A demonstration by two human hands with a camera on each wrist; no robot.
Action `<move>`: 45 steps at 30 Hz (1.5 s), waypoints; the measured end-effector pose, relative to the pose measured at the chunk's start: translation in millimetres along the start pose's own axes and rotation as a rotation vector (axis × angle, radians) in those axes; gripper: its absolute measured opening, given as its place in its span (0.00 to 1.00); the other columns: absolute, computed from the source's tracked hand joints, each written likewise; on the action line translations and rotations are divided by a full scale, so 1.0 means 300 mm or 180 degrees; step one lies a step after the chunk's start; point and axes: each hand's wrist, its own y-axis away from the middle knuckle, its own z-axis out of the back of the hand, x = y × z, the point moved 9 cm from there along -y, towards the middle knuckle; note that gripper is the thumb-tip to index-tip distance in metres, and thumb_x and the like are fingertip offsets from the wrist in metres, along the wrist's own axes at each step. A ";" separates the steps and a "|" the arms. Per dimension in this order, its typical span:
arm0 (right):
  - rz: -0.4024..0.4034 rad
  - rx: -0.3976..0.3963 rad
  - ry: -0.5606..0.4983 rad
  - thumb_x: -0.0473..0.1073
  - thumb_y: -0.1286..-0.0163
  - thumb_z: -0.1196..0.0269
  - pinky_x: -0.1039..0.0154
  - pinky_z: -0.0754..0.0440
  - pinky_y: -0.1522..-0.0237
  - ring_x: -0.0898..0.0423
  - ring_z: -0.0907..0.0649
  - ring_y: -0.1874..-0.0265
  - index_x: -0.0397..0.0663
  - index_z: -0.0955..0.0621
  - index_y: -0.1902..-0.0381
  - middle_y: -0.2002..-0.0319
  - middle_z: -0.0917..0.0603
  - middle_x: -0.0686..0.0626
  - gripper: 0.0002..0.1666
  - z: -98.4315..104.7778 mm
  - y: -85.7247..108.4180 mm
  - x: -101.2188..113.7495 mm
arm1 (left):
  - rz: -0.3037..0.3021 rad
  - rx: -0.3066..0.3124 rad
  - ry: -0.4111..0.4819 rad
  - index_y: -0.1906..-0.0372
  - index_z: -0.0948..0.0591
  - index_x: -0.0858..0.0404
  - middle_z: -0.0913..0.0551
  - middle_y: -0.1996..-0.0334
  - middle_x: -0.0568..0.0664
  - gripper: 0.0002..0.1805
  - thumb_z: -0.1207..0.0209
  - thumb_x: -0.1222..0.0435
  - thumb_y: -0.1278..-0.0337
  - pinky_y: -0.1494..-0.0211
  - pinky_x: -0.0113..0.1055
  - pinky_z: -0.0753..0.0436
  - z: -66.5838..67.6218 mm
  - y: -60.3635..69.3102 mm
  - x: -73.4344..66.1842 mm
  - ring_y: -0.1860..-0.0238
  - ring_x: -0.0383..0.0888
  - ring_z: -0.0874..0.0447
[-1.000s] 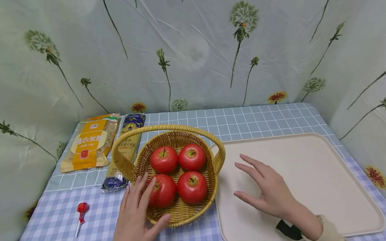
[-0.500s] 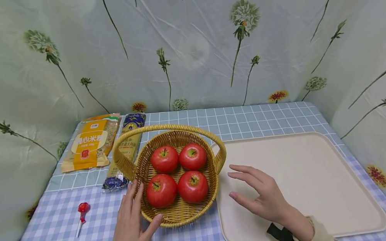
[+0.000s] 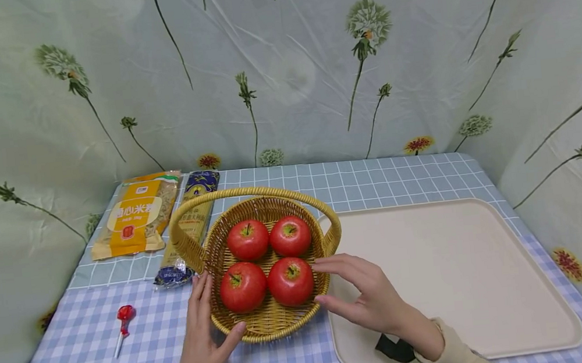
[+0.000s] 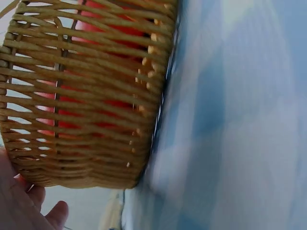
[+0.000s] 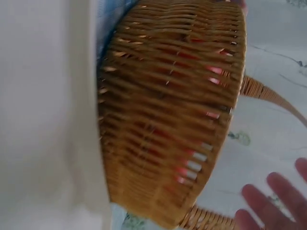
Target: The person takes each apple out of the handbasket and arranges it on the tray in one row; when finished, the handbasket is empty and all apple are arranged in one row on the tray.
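Note:
A golden wicker basket (image 3: 273, 334) with an arched handle (image 3: 247, 192) stands on the table and holds several red apples (image 3: 291, 281). My left hand (image 3: 199, 336) lies along the basket's left side, its fingers fairly straight at the rim and its thumb toward the front. In the left wrist view, fingertips (image 4: 56, 214) show at the far end of the woven wall. My right hand (image 3: 366, 292) hovers at the right rim, fingers loosely bent and thumb apart from them. The right wrist view shows its fingers (image 5: 261, 201) spread, with a gap to the weave.
A beige tray (image 3: 458, 282) covers the right of the table, its left edge close to the basket. At the back left lie a yellow food bag (image 3: 136, 217) and a spaghetti pack (image 3: 173, 270). A red lollipop (image 3: 124, 320) lies at the left.
My right hand has moved left from over the tray to the basket's right rim. My left hand has drawn back from above the front left apple to the basket's side. The basket stays put.

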 end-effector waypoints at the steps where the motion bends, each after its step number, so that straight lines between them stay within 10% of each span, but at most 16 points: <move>1: -0.0050 0.0048 0.0035 0.50 0.37 0.34 0.62 0.24 0.50 0.52 0.19 0.53 0.43 0.20 0.48 0.52 0.18 0.45 0.23 -0.012 -0.007 -0.002 | 0.0000 -0.0018 0.0124 0.25 0.49 0.60 0.53 0.27 0.53 0.54 0.30 0.66 0.57 0.33 0.56 0.52 -0.002 0.001 0.002 0.27 0.56 0.64; 14: -0.1036 0.0983 0.0278 0.63 0.40 0.36 0.56 0.24 0.48 0.57 0.27 0.41 0.51 0.28 0.38 0.40 0.26 0.53 0.37 -0.187 -0.042 -0.079 | -0.0068 -0.0224 0.0700 0.28 0.48 0.71 0.54 0.30 0.66 0.50 0.36 0.78 0.61 0.35 0.26 0.58 0.019 -0.006 -0.086 0.28 0.59 0.69; 20: -0.1441 0.1377 0.0389 0.70 0.42 0.39 0.56 0.24 0.50 0.59 0.28 0.44 0.59 0.31 0.36 0.41 0.29 0.55 0.41 -0.241 -0.031 -0.118 | -0.0002 -0.0211 0.0712 0.26 0.48 0.66 0.54 0.28 0.57 0.53 0.34 0.77 0.62 0.34 0.26 0.57 -0.008 0.009 0.003 0.27 0.52 0.68; 32: -0.1757 0.1516 0.0756 0.69 0.40 0.41 0.59 0.23 0.58 0.56 0.24 0.60 0.56 0.26 0.41 0.52 0.31 0.50 0.35 -0.276 -0.025 -0.156 | 0.0108 -0.0099 0.0784 0.28 0.49 0.72 0.54 0.29 0.64 0.50 0.37 0.80 0.59 0.35 0.24 0.56 0.021 -0.011 -0.085 0.27 0.48 0.68; 45: -0.1729 0.1583 0.1251 0.66 0.42 0.37 0.60 0.24 0.71 0.54 0.23 0.74 0.51 0.28 0.45 0.66 0.28 0.46 0.35 -0.304 -0.032 -0.163 | 0.0077 -0.0135 0.0792 0.25 0.49 0.58 0.55 0.26 0.50 0.54 0.33 0.74 0.58 0.34 0.26 0.56 -0.016 0.013 0.044 0.27 0.52 0.68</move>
